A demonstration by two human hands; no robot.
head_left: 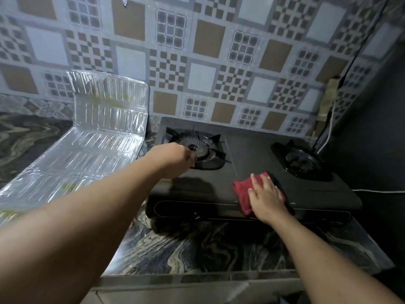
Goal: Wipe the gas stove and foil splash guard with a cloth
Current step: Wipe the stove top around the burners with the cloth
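the right hand (pixel 266 195) lies flat, fingers spread, pressing a red folded cloth (pixel 243 191) onto the front middle of the black two-burner gas stove (pixel 252 154). the left hand (pixel 175 156) is curled on the left burner grate (pixel 206 148). the crinkled silver foil splash guard (pixel 98 128) lies left of the stove on the marbled desk (pixel 197 249).
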